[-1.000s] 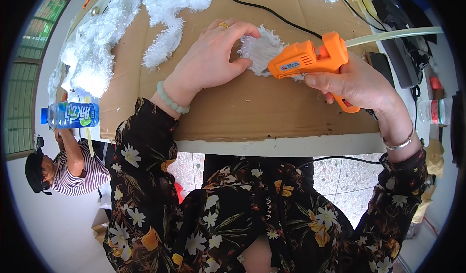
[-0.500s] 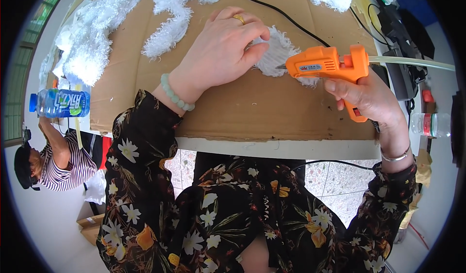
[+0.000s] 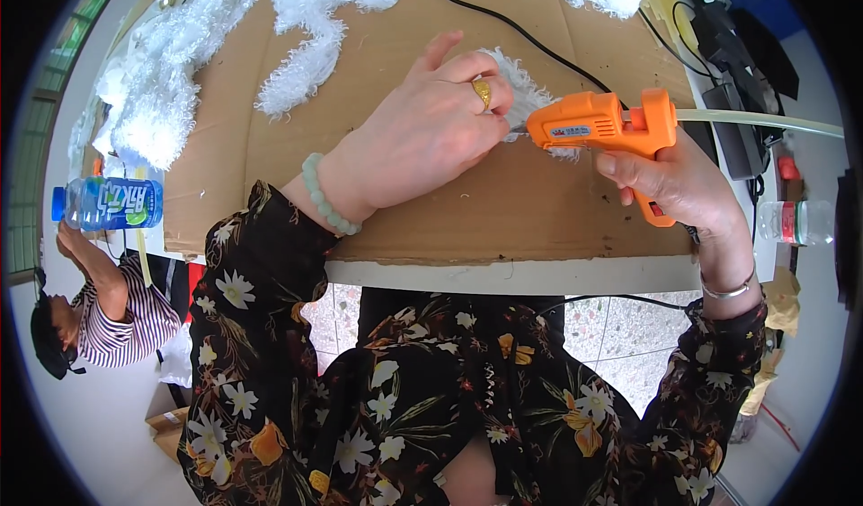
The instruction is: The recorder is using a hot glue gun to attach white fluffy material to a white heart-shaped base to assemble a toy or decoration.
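An orange hot glue gun is gripped in my right hand, its nozzle pointing left. A pale glue stick sticks out of its back end. On the cardboard lies a small piece of white fluffy fabric, partly covered by my left hand. The left fingers are bent and closed at the near left edge of this fabric; the index finger sticks up a little. The nozzle tip meets the fabric close beside these fingertips, and the exact contact is hidden.
Brown cardboard covers the table. More white fluffy pieces lie along the far side. A black cable crosses behind the glue gun. At the left stands a blue-capped bottle; beyond is another person in stripes.
My left hand has turned and shifted slightly right and down, its fingers now curled by the nozzle. The glue gun has barely moved. The view has shifted slightly.
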`<state>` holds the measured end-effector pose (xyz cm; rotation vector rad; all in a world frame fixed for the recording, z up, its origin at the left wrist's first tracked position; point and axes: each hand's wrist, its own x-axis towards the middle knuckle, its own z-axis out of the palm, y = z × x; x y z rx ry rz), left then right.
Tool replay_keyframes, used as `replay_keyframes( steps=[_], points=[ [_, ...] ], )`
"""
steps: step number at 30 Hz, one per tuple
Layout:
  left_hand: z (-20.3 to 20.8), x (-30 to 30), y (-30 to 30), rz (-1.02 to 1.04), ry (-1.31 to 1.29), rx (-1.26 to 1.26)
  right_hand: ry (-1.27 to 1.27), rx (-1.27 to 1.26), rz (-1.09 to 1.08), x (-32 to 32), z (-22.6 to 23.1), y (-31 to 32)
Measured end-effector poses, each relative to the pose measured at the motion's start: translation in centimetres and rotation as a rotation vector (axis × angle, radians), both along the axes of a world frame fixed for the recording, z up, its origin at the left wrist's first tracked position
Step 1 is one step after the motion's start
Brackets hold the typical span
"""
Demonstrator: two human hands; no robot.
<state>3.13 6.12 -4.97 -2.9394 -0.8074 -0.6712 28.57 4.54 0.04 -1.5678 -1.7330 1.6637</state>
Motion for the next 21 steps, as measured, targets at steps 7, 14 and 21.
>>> replay_keyframes(
  steps=[7, 14, 21],
  points=[
    [-0.8, 0.7, 1.1, -0.031, -0.217, -0.094, 0.005, 0.000, -0.010, 0.4, -0.2, 0.1],
    [-1.3, 0.9, 1.7, 0.019, -0.283, -0.211, 0.035, 0.007, -0.024, 0.5, -0.4, 0.4],
    [-1.2, 0.9, 1.8, 0.030, -0.282, -0.177, 0.042, 0.058, -0.030, 0.8, 0.4, 0.4]
  ],
)
